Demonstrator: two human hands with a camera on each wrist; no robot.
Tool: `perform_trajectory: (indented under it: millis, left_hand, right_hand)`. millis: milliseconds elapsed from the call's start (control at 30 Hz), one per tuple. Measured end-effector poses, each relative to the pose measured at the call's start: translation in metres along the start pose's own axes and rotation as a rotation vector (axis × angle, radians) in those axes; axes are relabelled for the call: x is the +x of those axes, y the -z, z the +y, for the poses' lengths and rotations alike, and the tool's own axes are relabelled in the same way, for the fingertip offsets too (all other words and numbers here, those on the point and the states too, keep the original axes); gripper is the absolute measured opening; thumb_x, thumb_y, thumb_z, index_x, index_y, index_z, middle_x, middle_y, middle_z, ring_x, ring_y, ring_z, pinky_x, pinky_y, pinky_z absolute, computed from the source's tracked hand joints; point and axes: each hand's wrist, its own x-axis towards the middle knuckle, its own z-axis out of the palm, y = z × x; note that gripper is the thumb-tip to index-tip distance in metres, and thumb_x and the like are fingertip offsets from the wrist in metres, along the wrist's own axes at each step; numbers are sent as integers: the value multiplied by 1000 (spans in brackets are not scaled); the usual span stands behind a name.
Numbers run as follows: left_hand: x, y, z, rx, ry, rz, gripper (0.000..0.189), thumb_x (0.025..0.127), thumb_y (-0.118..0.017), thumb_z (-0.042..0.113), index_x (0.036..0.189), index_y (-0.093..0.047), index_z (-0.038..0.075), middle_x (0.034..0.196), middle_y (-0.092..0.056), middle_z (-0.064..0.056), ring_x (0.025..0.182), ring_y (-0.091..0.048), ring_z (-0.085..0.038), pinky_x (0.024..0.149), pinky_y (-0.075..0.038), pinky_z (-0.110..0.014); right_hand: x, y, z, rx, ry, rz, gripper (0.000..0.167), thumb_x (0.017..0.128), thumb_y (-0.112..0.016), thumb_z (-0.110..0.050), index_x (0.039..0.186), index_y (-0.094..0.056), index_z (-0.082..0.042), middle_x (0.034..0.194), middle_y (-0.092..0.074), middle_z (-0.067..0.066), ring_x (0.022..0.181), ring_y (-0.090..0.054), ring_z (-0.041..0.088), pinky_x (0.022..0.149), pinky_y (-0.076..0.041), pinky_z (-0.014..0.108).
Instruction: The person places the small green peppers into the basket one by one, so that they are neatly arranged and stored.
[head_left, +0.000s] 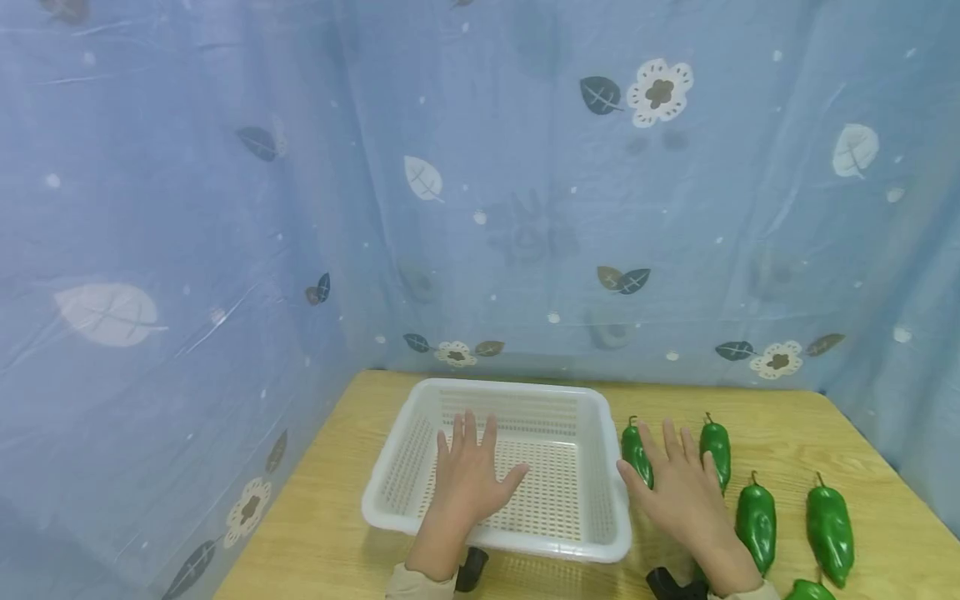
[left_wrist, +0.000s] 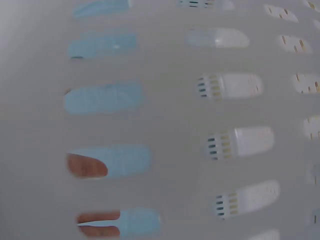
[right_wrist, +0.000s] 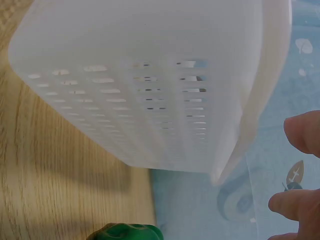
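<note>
Left hand point(head_left: 471, 477) and right hand point(head_left: 681, 492) spread wide, seemingly empty (palms hidden); peppers point(head_left: 830, 527) are best gripped round their bodies.

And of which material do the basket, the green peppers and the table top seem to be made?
Basket: probably moulded plastic, smooth, slightly glossy white; its walls have regular slots.
Green peppers: glossy, with bright highlights; natural skin or plastic imitation, I cannot tell.
Table top: wood or wood-look laminate, seemingly smooth; yellowish grain shows.
</note>
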Motion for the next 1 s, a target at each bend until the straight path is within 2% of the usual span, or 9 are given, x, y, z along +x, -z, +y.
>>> perform_trajectory:
  millis: [267, 467, 567, 733, 900, 1000]
  left_hand:
    - [-2, -1, 0, 0, -9, -12, 84, 87, -43, 67, 148, -31, 10, 152, -22, -28, 142, -17, -42, 113, -16, -64]
    - [-2, 0, 0, -3, -15, -5, 82, 88, -45, 65, 147, -32, 10, 150, -28, -27, 142, -21, -41, 113, -19, -63]
    - [-3, 1, -3, 9, -28, 45, 77, 88, -48, 62, 145, -37, 11, 147, -36, -23, 138, -33, -38, 111, -27, -60]
    - [-3, 9, -8, 29, -77, 202, 66, 87, -56, 53, 138, -47, 12, 136, -52, -16, 120, -53, -34, 100, -44, -52]
    - [-6, 21, -18, -5, -104, 329, 57, 86, -60, 45, 131, -54, 10, 128, -59, -14, 111, -60, -33, 90, -52, -49]
    - [-8, 29, -29, -21, -99, 381, 54, 86, -63, 41, 128, -56, 8, 126, -60, -14, 108, -62, -32, 85, -54, -48]
  right_hand:
    - [0, -4, 1, 14, 2, 2, 82, 92, -35, -65, 151, -22, -9, 151, -9, 36, 137, -4, 56, 102, -2, 77]
    - [1, -6, 2, 10, 15, 13, 83, 93, -34, -64, 151, -19, -7, 151, -9, 36, 137, -6, 56, 103, -4, 77]
    - [1, -6, 2, -1, 25, 45, 82, 94, -35, -61, 150, -20, -3, 150, -11, 37, 136, -10, 56, 102, -9, 77]
    - [-4, 1, 4, 13, 14, 92, 80, 95, -38, -57, 148, -24, 1, 149, -16, 37, 135, -16, 56, 101, -17, 77]
    - [-10, 12, 12, 37, -33, 107, 81, 95, -38, -58, 149, -21, 0, 149, -17, 37, 132, -21, 57, 95, -24, 78]
    - [-14, 19, 25, 43, -57, 115, 82, 95, -39, -57, 150, -16, -2, 148, -17, 38, 127, -24, 60, 90, -28, 79]
